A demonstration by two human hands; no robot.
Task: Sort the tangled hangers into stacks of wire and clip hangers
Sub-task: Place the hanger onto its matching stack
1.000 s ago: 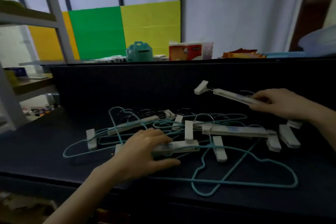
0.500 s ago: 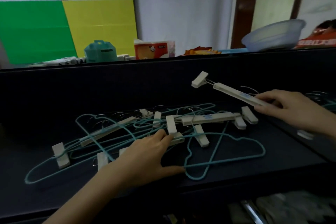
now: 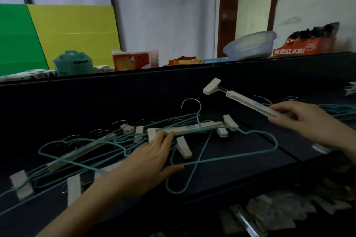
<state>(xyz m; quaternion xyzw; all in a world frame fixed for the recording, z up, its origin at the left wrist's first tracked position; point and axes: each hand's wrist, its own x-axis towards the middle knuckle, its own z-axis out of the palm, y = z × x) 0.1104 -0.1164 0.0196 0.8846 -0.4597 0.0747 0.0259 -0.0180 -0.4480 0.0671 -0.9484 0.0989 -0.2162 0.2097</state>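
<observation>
Right hand [image 3: 300, 121] pinches a white clip hanger [image 3: 248, 103] by one end, held above the dark table [image 3: 240, 161]; its long axis rises leftward, free clip pointing up-left. Left hand [image 3: 152, 158], fingers spread, presses on the tangled pile [image 3: 107, 146] of teal wire hangers and clip hangers, fingertips [image 3: 165, 136] touching a clip hanger [image 3: 190, 128] lying left-right.

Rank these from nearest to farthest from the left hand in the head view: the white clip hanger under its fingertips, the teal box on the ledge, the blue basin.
1. white clip hanger: touching the left hand at its fingertips.
2. teal box: on the ledge, up and to the left.
3. blue basin: far right on the ledge.
</observation>
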